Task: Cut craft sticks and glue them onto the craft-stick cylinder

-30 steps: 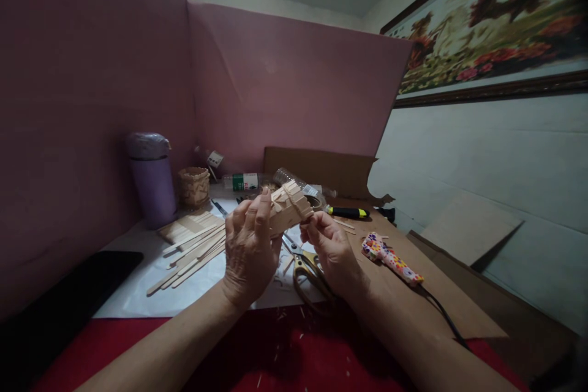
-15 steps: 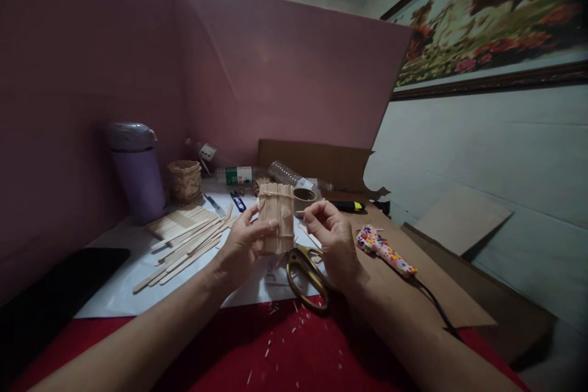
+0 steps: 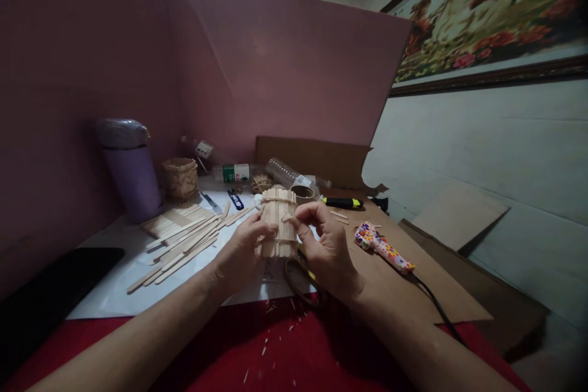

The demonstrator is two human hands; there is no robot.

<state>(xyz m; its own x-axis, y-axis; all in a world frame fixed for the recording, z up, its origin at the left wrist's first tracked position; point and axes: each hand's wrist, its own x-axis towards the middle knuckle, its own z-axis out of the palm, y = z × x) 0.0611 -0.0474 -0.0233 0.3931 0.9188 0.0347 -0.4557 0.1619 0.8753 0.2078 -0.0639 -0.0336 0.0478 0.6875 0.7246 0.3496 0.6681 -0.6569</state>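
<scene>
My left hand is wrapped round a small cup made of craft sticks, with twine-like bands near its top and bottom. It is held upright above the table. Between the thumb and fingers of my right hand is a small wood piece, at the cup's right side; whether it touches the wall I cannot tell. Below the cup lie scissors, partly hidden by my right hand. Loose craft sticks are spread on white paper to the left.
A flowered glue gun with a cord lies on cardboard at right. Behind stand a tape roll, clear bottles and a black-and-yellow tool. At left are a purple tumbler and another textured cup.
My right hand has moved left, bringing the wood piece to the cup's side. The cup has tilted slightly in my left hand, and the view has shifted a little.
</scene>
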